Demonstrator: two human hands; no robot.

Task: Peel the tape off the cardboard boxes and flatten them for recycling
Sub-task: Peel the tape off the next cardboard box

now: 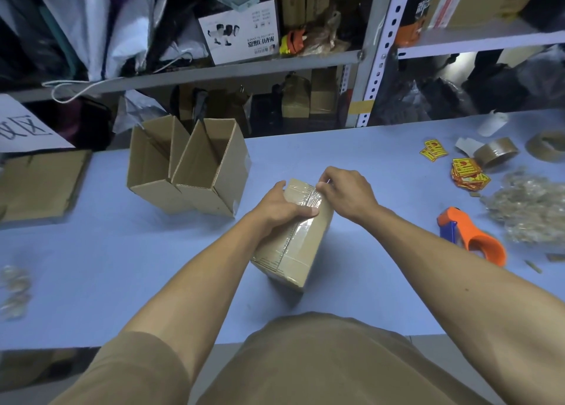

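Blue tabletop (107, 267), frame centre: sealed brown cardboard box (308, 239) is gripped by left hand (282, 202); clear tape (315, 198) is pinched by right hand (345, 187). Tape best pulled low, slowly.

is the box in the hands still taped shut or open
Taped shut. The cardboard box has its flaps closed under clear tape; the left hand grips it while the right hand pinches the tape's far end.

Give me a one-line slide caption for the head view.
Left hand holds a taped cardboard box on the blue table while the right hand pinches its tape.
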